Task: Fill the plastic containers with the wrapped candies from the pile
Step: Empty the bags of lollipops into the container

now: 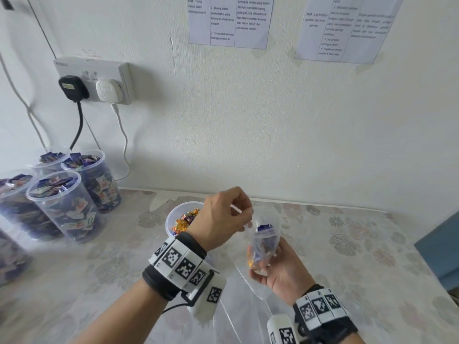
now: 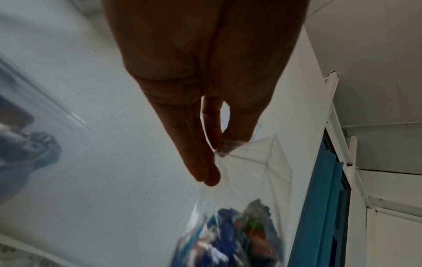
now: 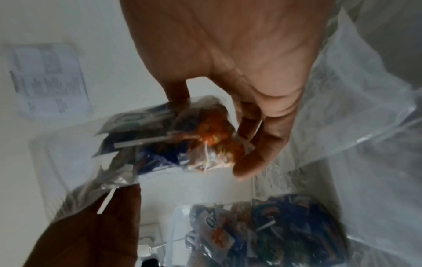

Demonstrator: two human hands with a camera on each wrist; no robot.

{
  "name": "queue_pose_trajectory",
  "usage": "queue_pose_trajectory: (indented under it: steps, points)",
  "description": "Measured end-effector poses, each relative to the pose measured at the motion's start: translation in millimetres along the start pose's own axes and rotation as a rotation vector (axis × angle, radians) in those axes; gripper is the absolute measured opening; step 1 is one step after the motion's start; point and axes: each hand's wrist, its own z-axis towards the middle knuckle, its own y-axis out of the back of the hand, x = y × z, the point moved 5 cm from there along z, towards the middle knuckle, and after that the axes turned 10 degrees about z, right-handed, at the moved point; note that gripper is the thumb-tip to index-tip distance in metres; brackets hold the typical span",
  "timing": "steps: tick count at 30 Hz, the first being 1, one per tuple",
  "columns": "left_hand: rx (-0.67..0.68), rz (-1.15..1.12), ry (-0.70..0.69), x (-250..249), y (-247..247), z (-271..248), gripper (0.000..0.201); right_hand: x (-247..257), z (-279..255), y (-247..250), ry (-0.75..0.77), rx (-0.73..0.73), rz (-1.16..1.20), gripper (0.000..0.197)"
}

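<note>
A small clear bag (image 1: pixel 262 240) of blue and orange wrapped candies is held above the table. My right hand (image 1: pixel 269 265) grips its lower end from beneath, fingers curled round the candies (image 3: pixel 212 137). My left hand (image 1: pixel 244 219) pinches the bag's top edge (image 2: pixel 224 149) between thumb and fingers. Behind my left wrist stands an open plastic container (image 1: pixel 173 214) with orange wrapped candies in it, partly hidden by the hand. In the right wrist view the container (image 3: pixel 269 227) shows below the bag, holding mixed candies.
Several clear containers (image 1: pixel 62 202) filled with blue candies stand at the table's left, below a wall socket (image 1: pixel 99 80) with two cables. A large clear plastic sheet (image 1: pixel 248 309) lies on the table near me. A blue object (image 1: pixel 438 249) sits at the right edge.
</note>
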Motion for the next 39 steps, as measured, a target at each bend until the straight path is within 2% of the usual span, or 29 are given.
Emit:
queue_pose_trajectory:
  steps: [9, 15, 18, 24, 28, 30, 32, 36, 39]
  points:
    - [0.002, 0.183, -0.089, 9, 11, 1, 0.005, -1, 6, -10, -0.004, 0.068, 0.229, 0.052]
    - [-0.220, 0.269, -0.083, 28, 53, -11, 0.010, 15, 14, -24, 0.084, 0.145, 0.236, 0.049]
    - [-0.278, 0.306, -0.034, 54, 72, -24, 0.027, 30, 18, -35, 0.164, 0.146, 0.139, 0.045]
    - [-0.143, 0.319, 0.092, 90, 66, -52, 0.076, 47, 28, -57, 0.280, 0.145, -0.051, 0.039]
    - [-0.029, 0.283, 0.130, 100, 57, -60, 0.113, 53, 26, -74, 0.411, 0.180, -0.189, 0.025]
    - [-0.030, 0.281, 0.121, 104, 53, -61, 0.118, 59, 22, -83, 0.487, 0.191, -0.279, 0.025]
    - [-0.055, 0.270, 0.113, 106, 53, -60, 0.117, 66, 18, -94, 0.555, 0.194, -0.381, 0.034]
    - [-0.077, 0.246, 0.094, 106, 52, -60, 0.117, 80, 13, -113, 0.720, 0.210, -0.666, 0.022]
    - [-0.090, 0.229, 0.098, 108, 51, -61, 0.118, 85, 9, -126, 0.817, 0.219, -0.884, 0.022]
